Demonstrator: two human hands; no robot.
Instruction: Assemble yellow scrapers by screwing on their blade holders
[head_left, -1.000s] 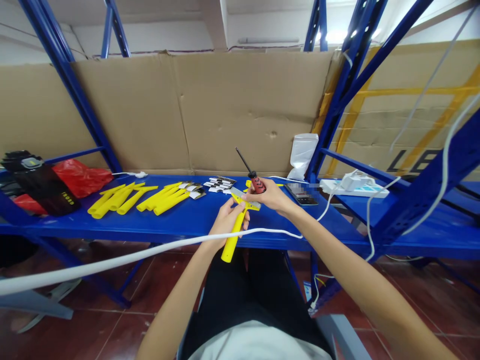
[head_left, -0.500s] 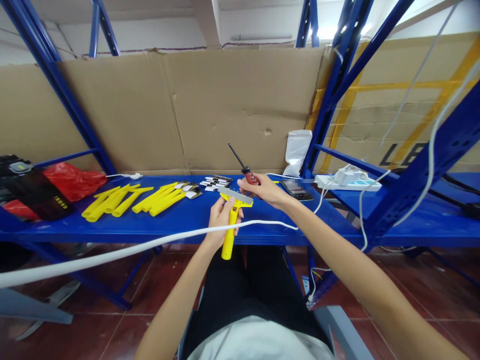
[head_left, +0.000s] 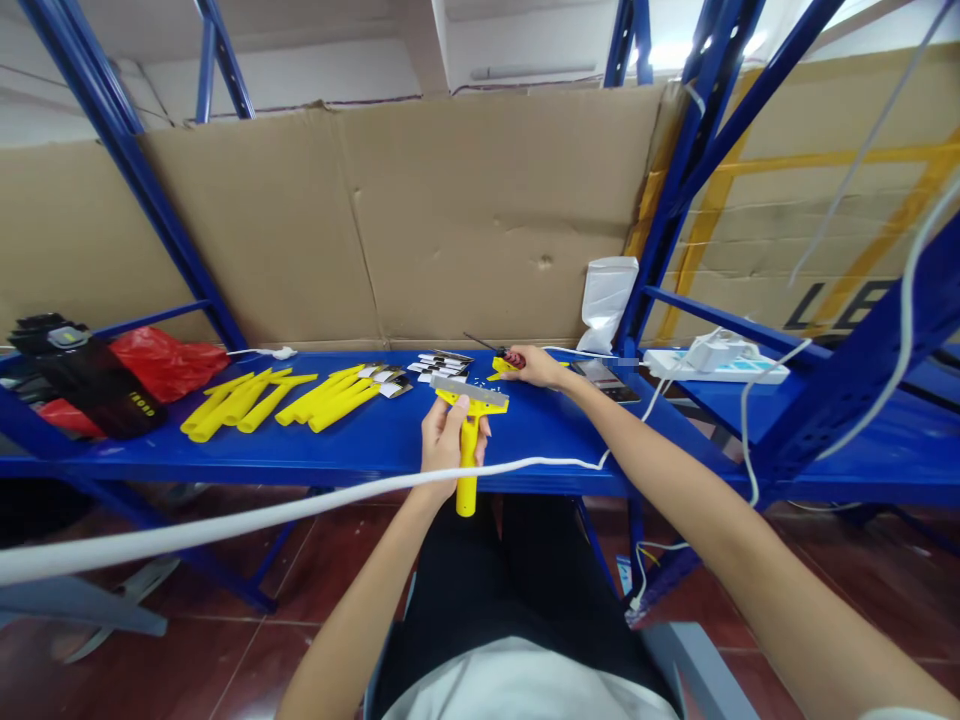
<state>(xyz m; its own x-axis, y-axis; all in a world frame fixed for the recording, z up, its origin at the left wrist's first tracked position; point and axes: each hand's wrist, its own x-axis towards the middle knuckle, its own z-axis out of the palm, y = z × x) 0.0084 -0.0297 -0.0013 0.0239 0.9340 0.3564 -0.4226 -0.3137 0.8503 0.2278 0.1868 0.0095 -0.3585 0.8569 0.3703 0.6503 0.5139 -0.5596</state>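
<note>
My left hand (head_left: 441, 440) is closed round a yellow scraper (head_left: 466, 490), holding it upright over the table's front edge. A flat metal blade lies across the scraper's head, and my thumb rests just below it. Further back on the blue table, my right hand (head_left: 536, 366) grips a screwdriver (head_left: 514, 358) with a red and black handle, its shaft pointing left. Small yellow parts (head_left: 501, 367) lie under my right fingers; whether I touch them cannot be made out. Tiny pale pieces (head_left: 491, 385), perhaps screws, are scattered between the hands.
Several yellow handles (head_left: 240, 402) and yellow scrapers with card-covered heads (head_left: 330, 400) lie on the left. Black-and-white packets (head_left: 442, 365) sit behind the blade. A white cable (head_left: 300, 502) crosses in front. A black bottle (head_left: 94, 385), phone (head_left: 606, 380) and power strip (head_left: 720, 365) flank the space.
My right hand, with the screwdriver, has moved away from the scraper head, back to the small yellow parts. The screwdriver has tipped flatter. My left hand still holds the scraper in nearly the same place.
</note>
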